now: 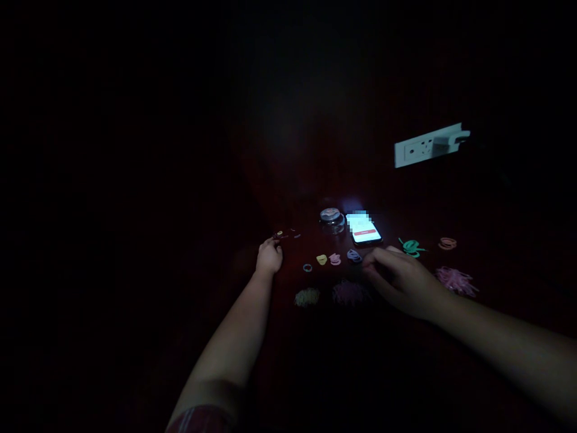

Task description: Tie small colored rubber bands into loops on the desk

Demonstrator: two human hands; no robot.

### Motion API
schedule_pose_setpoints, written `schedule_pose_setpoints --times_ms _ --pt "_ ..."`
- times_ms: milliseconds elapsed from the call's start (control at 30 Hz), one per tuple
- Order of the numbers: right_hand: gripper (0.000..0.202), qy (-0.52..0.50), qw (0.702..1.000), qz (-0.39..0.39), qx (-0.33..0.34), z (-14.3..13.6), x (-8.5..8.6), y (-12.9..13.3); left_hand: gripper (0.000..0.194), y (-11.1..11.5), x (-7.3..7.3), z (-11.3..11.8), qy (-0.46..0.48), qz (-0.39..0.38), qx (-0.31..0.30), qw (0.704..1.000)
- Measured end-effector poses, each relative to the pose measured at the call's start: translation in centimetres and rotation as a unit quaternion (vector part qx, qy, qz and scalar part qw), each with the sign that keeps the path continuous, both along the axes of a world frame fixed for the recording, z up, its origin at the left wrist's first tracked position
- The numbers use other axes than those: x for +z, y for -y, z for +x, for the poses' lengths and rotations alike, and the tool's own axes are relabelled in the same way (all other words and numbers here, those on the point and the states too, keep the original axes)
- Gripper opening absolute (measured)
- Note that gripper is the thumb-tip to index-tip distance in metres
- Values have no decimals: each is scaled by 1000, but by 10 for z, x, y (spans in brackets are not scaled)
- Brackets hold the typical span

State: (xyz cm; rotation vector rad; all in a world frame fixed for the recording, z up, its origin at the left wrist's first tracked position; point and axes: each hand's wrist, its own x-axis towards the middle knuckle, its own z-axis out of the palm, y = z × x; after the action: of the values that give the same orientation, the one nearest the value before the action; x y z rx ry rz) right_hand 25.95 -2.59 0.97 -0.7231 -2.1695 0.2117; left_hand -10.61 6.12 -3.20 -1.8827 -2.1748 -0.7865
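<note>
My right hand point(403, 279) hangs over the dark table beside a small purple bundle point(354, 257), thumb and index finger brought together; whatever lies between the fingertips is too small to make out. My left hand point(269, 257) rests on the table at the left, near some small yellowish bits point(279, 233), its fingers too dim to read. Between the hands are a small ring point(307, 267), a yellow bundle point(321, 260) and a pink bundle point(335, 259). Nearer me sit a pale yellow pile point(307, 297) and a dim purplish pile point(349, 292) of thin bands.
A lit phone point(366, 231) lies behind the bundles, beside a lidded glass jar point(332, 222). Right of my right hand are green bands point(412, 247), orange bands point(448, 243) and a pink pile point(456, 281). A white power socket point(419, 149) with a plug is farther back.
</note>
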Motion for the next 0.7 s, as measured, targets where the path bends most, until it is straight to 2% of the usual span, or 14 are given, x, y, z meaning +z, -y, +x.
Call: schedule_pose_setpoints --times_ms 200,333,500,700 --pt "11 -4 1000 12 -1 -1 0 -1 44 -49 -4 -9 -1 -34 -20 999" --pt "11 -10 1000 21 3 -1 2 0 45 -70 -4 -14 11 -53 -34 998" --pt "11 -9 1000 15 10 -1 2 0 39 -74 -4 -16 36 -46 -35 998" --pt "12 1 1000 17 10 0 1 -1 27 -58 2 -11 86 -1 -36 996"
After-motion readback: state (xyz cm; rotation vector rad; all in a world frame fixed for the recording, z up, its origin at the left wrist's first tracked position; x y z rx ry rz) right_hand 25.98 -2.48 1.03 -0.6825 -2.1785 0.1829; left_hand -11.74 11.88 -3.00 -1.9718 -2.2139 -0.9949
